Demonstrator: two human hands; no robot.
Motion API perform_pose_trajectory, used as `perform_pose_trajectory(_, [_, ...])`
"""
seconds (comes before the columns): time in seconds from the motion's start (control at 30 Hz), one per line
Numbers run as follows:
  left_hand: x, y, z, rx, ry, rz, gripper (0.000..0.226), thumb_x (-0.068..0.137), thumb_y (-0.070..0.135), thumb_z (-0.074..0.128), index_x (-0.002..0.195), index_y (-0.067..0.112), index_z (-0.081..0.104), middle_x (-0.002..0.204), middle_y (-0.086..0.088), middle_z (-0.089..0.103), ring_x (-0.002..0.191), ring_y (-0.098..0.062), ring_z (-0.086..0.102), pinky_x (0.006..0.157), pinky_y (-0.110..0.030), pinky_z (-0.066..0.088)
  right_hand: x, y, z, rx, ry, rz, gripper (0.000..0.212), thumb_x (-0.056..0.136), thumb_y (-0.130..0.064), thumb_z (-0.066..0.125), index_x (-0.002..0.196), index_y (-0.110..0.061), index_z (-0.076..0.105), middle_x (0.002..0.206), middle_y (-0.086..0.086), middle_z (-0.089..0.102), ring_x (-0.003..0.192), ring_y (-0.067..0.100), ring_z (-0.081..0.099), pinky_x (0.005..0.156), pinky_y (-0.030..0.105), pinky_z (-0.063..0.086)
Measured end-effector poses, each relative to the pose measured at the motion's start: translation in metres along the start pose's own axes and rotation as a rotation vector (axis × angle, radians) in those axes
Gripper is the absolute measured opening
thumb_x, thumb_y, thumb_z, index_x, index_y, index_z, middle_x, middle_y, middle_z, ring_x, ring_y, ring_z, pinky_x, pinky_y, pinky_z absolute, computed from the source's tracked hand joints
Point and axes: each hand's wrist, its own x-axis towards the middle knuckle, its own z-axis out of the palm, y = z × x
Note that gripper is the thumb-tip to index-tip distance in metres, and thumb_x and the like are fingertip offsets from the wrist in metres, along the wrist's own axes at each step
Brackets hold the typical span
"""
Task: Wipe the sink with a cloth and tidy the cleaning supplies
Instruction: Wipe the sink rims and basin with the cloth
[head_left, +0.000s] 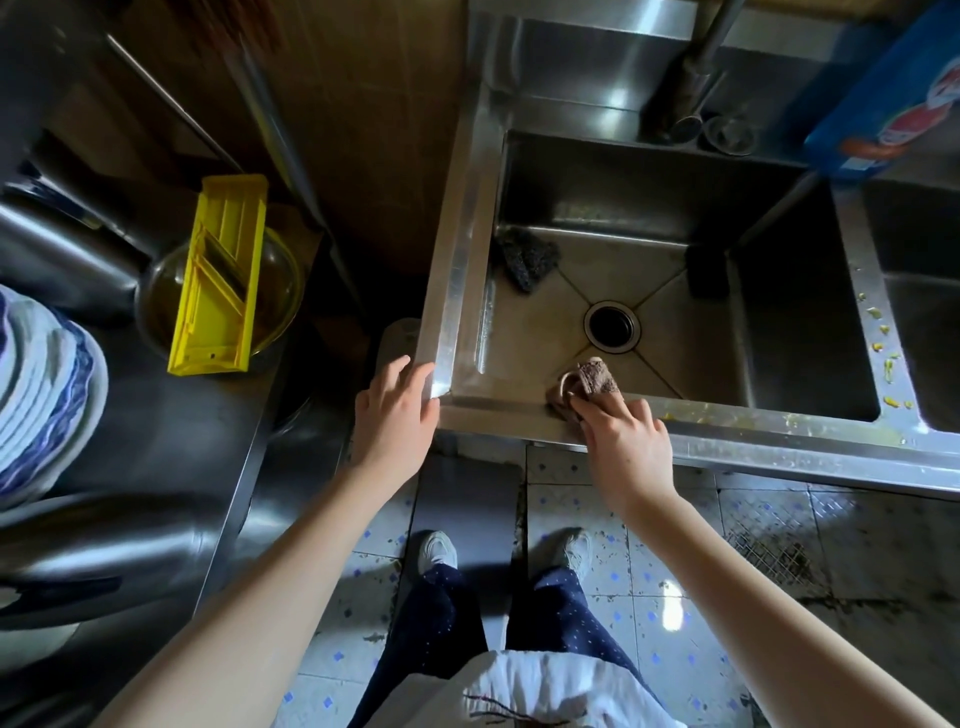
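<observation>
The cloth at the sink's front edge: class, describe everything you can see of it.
The cloth is a small brownish-pink rag with a fuzzy, towel-like nap, bunched into a crumpled wad, not spread flat. It sits on the front rim of the steel sink, its far part poking over the basin on the near side of the drain. The right hand holds it down, fingers bent over its near side. Whether it is wet cannot be told.

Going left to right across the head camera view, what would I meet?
Stacked plates → yellow slicer → left hand → dark scouring pad → right hand holding the cloth → blue box.
</observation>
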Motion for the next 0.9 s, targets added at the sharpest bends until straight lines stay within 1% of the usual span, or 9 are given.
perform_pose_trajectory(0.2, [0.000,-0.011,-0.002,-0.038,0.014,0.002,0.039,0.092,0.022,0.052,0.130,0.016,0.050,0.140,-0.008,0.042,0.122,-0.030,0.044,0.099,-0.042,0.034,0.010,-0.044,0.004,0.042,0.043,-0.090,0.045,0.078,-0.006,0.064,0.119,-0.026,0.064,0.108,0.000,0.066,0.090,0.033,0.055,0.067,0.036,0.042])
perform_pose_trajectory(0.33, [0.003,-0.014,-0.003,-0.051,-0.008,0.031,0.040,0.092,0.021,0.053,0.131,0.016,0.049,0.140,-0.008,0.041,0.123,-0.029,0.043,0.100,-0.042,0.033,0.016,-0.079,0.006,0.052,0.066,-0.162,0.044,0.073,-0.007,0.068,0.113,-0.026,0.068,0.102,0.000,0.067,0.084,0.033,0.057,0.063,0.033,0.042])
perform_pose_trajectory(0.43, [0.003,-0.012,-0.004,-0.056,-0.025,0.051,0.043,0.091,0.019,0.054,0.133,0.017,0.046,0.140,-0.008,0.040,0.124,-0.030,0.042,0.100,-0.042,0.032,0.021,-0.096,0.006,0.003,0.040,-0.209,0.042,0.074,-0.010,0.065,0.113,-0.024,0.066,0.106,-0.002,0.065,0.088,0.032,0.056,0.062,0.032,0.039])
perform_pose_trajectory(0.5, [0.003,-0.010,-0.003,-0.046,-0.029,0.066,0.043,0.090,0.019,0.054,0.133,0.017,0.046,0.140,-0.009,0.040,0.124,-0.031,0.042,0.100,-0.043,0.032,0.023,-0.099,0.008,-0.024,0.016,-0.223,0.044,0.077,-0.011,0.062,0.118,-0.024,0.062,0.112,-0.002,0.062,0.094,0.031,0.055,0.064,0.032,0.035])
perform_pose_trajectory(0.6, [0.005,-0.001,-0.003,-0.027,-0.017,0.088,0.041,0.090,0.018,0.053,0.131,0.015,0.048,0.140,-0.010,0.040,0.124,-0.033,0.042,0.099,-0.044,0.033,0.022,-0.089,0.009,-0.018,0.006,-0.198,0.046,0.081,-0.014,0.061,0.125,-0.028,0.056,0.117,-0.003,0.059,0.097,0.030,0.054,0.066,0.033,0.038])
perform_pose_trajectory(0.7, [0.008,0.011,0.001,0.000,-0.017,0.084,0.040,0.091,0.020,0.053,0.130,0.015,0.048,0.141,-0.011,0.039,0.125,-0.031,0.040,0.101,-0.044,0.032,0.014,-0.064,0.007,-0.016,0.040,-0.134,0.042,0.076,-0.016,0.070,0.116,-0.029,0.065,0.107,-0.003,0.064,0.088,0.029,0.058,0.063,0.033,0.043])
perform_pose_trajectory(0.77, [0.008,0.017,0.004,0.031,-0.023,0.083,0.041,0.091,0.024,0.052,0.131,0.016,0.048,0.143,-0.011,0.037,0.128,-0.030,0.038,0.103,-0.044,0.030,0.007,-0.040,0.007,-0.011,0.064,-0.092,0.041,0.074,-0.015,0.073,0.113,-0.029,0.067,0.104,-0.001,0.065,0.085,0.030,0.058,0.062,0.034,0.045])
perform_pose_trajectory(0.83, [0.007,0.023,0.008,0.048,-0.034,0.107,0.044,0.090,0.030,0.052,0.132,0.019,0.047,0.146,-0.009,0.033,0.131,-0.028,0.035,0.105,-0.044,0.027,0.001,-0.013,0.006,-0.016,0.075,-0.049,0.040,0.077,-0.015,0.071,0.115,-0.029,0.066,0.109,0.000,0.064,0.087,0.030,0.058,0.064,0.035,0.046])
perform_pose_trajectory(0.9, [0.004,0.031,0.013,0.046,-0.082,0.162,0.047,0.089,0.038,0.050,0.134,0.025,0.044,0.150,-0.006,0.026,0.135,-0.027,0.027,0.109,-0.046,0.022,-0.007,0.013,0.004,-0.018,0.083,0.008,0.038,0.082,-0.017,0.067,0.117,-0.030,0.064,0.114,0.000,0.063,0.090,0.031,0.056,0.066,0.036,0.046])
